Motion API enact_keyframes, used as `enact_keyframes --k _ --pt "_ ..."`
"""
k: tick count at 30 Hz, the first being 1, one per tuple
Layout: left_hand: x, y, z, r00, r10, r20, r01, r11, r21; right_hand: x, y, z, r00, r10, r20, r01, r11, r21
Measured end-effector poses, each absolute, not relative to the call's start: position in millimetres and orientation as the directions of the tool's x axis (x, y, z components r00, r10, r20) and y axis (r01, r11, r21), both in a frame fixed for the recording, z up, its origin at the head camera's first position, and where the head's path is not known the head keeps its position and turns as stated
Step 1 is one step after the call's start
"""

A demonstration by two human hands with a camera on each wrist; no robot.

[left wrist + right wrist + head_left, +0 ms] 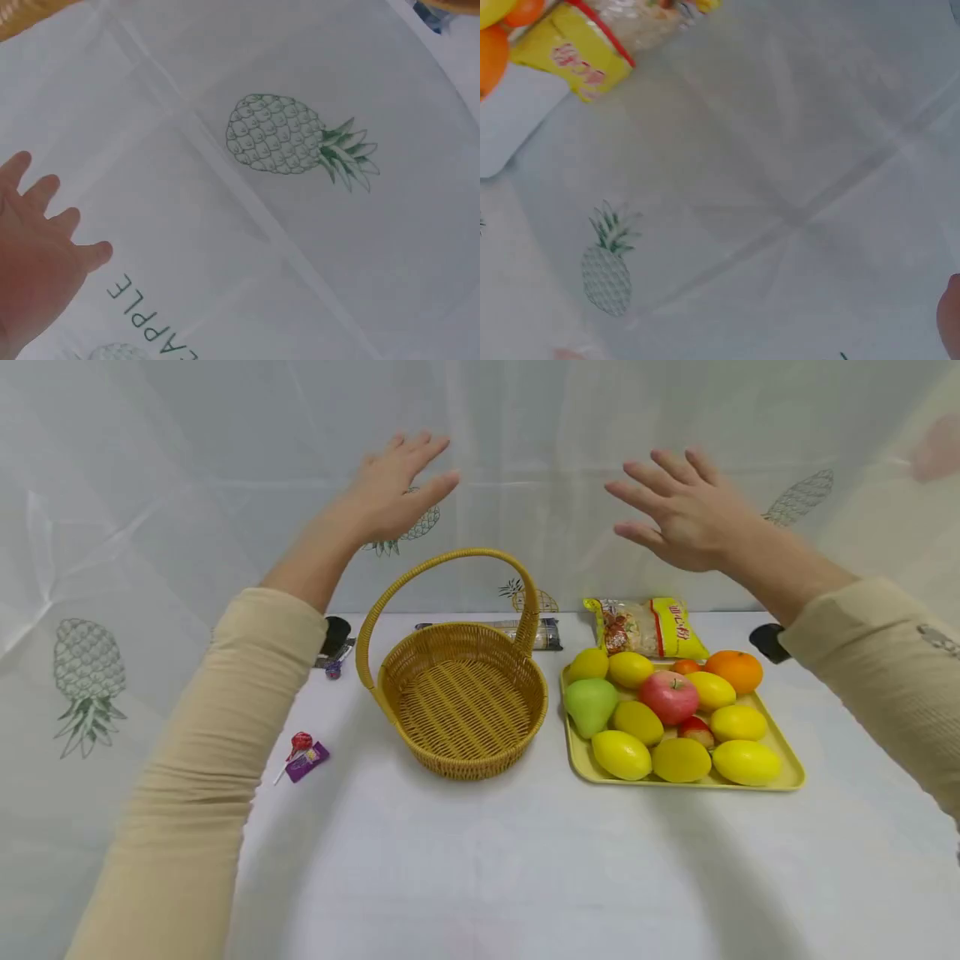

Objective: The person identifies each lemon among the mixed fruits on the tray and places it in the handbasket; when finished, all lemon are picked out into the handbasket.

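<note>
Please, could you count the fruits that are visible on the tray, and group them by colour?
Yellow fruits, bright or darker: 8
Green fruit: 1
Red or pinkish fruits: 2
Orange fruits: 2
Total visible on the tray: 13

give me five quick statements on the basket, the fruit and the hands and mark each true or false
1. The wicker basket stands left of the yellow tray. True.
2. The left hand and right hand hold nothing. True.
3. The basket holds fruit. False: the red apple and green pear lie on the tray.
4. Candy lies right of the tray. False: the lollipop lies left of the basket.
5. The food bag lies inside the basket. False: it lies behind the tray.
</note>
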State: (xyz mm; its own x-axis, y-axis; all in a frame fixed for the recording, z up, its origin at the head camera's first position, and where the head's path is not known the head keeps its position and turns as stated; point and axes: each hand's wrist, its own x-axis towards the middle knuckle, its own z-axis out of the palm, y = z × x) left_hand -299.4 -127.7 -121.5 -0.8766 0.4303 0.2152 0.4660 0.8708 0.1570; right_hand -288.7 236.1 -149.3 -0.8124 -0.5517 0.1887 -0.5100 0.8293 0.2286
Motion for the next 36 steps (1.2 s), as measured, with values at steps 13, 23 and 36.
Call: enact_keyframes --k 13,23,36 --pt "-264 -222 -230 -0.826 0.464 0.320 0.562 0.727 0.396 -207 299 -256 -0.551 -0.755 0.354 -0.774 0.621 0.121" --pt "-258 -243 -324 -0.960 0.243 0.139 0.265 0.632 0.728 -153 352 -331 -0.877 -0.211 0.431 -0.475 0.511 -0.717" --pt "-253 -233 -375 -0.952 0.303 0.045 0.143 0.310 0.940 -148 432 -378 -0.980 -0.180 -0.088 0.027 0.320 -0.947"
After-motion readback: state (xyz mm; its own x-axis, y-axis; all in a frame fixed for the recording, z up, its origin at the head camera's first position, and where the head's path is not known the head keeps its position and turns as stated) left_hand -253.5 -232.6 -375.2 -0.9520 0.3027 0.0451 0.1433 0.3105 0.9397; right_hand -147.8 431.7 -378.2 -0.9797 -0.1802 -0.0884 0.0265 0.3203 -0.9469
